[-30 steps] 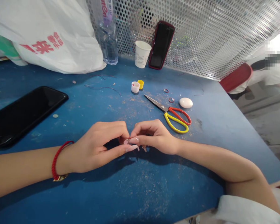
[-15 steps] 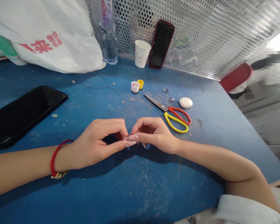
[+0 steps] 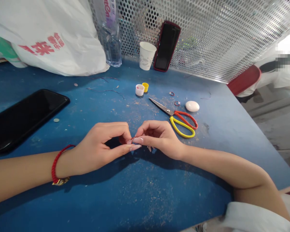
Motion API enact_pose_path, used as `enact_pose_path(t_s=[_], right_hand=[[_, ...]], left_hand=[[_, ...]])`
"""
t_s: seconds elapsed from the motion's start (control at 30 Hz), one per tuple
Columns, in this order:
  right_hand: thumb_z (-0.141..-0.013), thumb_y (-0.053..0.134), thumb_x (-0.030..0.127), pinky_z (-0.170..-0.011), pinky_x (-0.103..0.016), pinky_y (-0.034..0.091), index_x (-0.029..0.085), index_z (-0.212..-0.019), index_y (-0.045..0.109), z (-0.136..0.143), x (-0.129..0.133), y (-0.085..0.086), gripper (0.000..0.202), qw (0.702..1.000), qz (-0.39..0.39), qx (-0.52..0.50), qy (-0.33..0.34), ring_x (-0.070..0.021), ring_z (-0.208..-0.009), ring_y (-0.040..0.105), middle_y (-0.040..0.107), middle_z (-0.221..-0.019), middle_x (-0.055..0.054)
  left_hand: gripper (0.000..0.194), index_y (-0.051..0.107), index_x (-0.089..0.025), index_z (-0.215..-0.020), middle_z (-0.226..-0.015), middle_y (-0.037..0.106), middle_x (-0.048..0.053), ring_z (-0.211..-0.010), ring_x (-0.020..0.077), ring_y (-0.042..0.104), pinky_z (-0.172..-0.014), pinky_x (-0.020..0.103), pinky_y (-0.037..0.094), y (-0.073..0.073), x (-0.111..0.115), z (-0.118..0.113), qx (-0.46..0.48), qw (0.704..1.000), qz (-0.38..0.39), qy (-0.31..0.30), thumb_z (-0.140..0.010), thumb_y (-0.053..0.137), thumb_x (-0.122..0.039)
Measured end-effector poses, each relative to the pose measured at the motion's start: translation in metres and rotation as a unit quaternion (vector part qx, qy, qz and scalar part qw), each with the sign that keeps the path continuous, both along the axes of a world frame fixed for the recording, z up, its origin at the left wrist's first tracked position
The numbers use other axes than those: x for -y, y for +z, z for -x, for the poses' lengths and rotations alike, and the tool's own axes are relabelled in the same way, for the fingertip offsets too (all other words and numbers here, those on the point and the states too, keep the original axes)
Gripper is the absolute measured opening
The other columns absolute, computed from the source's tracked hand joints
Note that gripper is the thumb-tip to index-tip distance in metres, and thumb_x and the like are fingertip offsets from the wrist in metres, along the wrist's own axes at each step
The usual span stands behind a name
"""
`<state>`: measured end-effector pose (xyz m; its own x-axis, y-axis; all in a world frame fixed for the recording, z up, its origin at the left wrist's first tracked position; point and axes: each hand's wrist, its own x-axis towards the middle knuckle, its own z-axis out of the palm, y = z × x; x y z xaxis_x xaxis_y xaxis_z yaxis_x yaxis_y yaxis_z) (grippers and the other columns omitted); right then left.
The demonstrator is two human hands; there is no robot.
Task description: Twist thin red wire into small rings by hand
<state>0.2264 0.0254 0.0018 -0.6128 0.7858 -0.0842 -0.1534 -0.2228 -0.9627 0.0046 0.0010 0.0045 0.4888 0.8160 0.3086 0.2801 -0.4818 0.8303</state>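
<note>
My left hand (image 3: 103, 146) and my right hand (image 3: 161, 138) meet over the blue table, thumbs and fingertips pinched together. Between them is a small red cord ring (image 3: 132, 138), mostly covered by the fingertips. A red braided bracelet (image 3: 54, 167) with a gold-coloured piece circles my left wrist. Beyond my right hand lie scissors (image 3: 170, 112) with one red and one yellow handle. Two similar small red rings, a nearer one (image 3: 177, 103) and a farther one (image 3: 171, 93), rest past the scissors.
A white oval object (image 3: 192, 106) lies right of the scissors. White (image 3: 140, 90) and yellow (image 3: 146, 86) little cups stand ahead. Behind are a paper cup (image 3: 146, 59), a propped phone (image 3: 167, 46), a water bottle (image 3: 113, 45) and a plastic bag (image 3: 70, 48). A black phone (image 3: 26, 119) lies left.
Both hands stay pinched together at almost the same spot. The fingertips have shifted very slightly, and a little more of the red ring shows.
</note>
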Motion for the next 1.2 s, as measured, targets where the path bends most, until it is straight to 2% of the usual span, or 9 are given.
enact_pose_path(t_s=[0.17, 0.47, 0.67, 0.9, 1.2], right_hand=[[-0.079, 0.095, 0.048, -0.049, -0.018, 0.047, 0.015, -0.088, 0.071, 0.000, 0.001, -0.001, 0.042, 1.000, -0.006, 0.010, -0.013, -0.0065, -0.058, 0.056, 0.068, -0.071, 0.002], [-0.079, 0.095, 0.045, -0.050, -0.018, 0.046, 0.015, -0.091, 0.072, -0.001, 0.001, -0.001, 0.040, 1.000, -0.001, 0.011, -0.017, -0.0060, -0.056, 0.055, 0.067, -0.070, 0.003], [-0.079, 0.094, 0.047, -0.051, -0.019, 0.047, 0.015, -0.089, 0.072, -0.001, 0.000, -0.001, 0.040, 1.000, 0.000, 0.022, 0.003, -0.0076, -0.059, 0.057, 0.069, -0.072, 0.002], [-0.081, 0.093, 0.046, -0.051, -0.019, 0.048, 0.015, -0.086, 0.071, -0.002, -0.002, 0.003, 0.037, 0.999, -0.003, 0.021, 0.024, -0.0074, -0.058, 0.055, 0.068, -0.071, 0.003], [-0.081, 0.094, 0.035, -0.051, -0.019, 0.045, 0.013, -0.083, 0.072, -0.003, -0.004, 0.005, 0.031, 0.998, 0.023, -0.004, 0.058, -0.0071, -0.057, 0.055, 0.067, -0.068, 0.003]], left_hand=[[0.021, 0.065, -0.019, -0.079, -0.074, 0.065, -0.007, -0.067, 0.0091, 0.056, -0.067, 0.023, 0.043, -0.001, 0.000, 0.000, -0.002, 1.000, 0.000, 0.003, -0.097, 0.073, -0.014], [0.021, 0.064, -0.019, -0.078, -0.074, 0.064, -0.007, -0.068, 0.0088, 0.056, -0.068, 0.023, 0.043, -0.001, 0.001, -0.001, 0.004, 1.000, 0.005, 0.009, -0.098, 0.072, -0.015], [0.021, 0.065, -0.019, -0.079, -0.074, 0.064, -0.008, -0.067, 0.0067, 0.056, -0.067, 0.020, 0.042, -0.007, -0.001, 0.000, 0.018, 1.000, -0.014, 0.001, -0.097, 0.072, -0.011], [0.022, 0.064, -0.021, -0.080, -0.074, 0.064, -0.008, -0.064, 0.0074, 0.057, -0.064, 0.020, 0.043, -0.014, -0.005, 0.003, 0.022, 0.998, -0.046, -0.026, -0.099, 0.075, -0.018], [0.020, 0.064, -0.021, -0.083, -0.076, 0.064, -0.008, -0.066, 0.0072, 0.057, -0.065, 0.019, 0.044, -0.014, -0.004, 0.003, 0.022, 0.998, -0.048, -0.045, -0.100, 0.073, -0.017]])
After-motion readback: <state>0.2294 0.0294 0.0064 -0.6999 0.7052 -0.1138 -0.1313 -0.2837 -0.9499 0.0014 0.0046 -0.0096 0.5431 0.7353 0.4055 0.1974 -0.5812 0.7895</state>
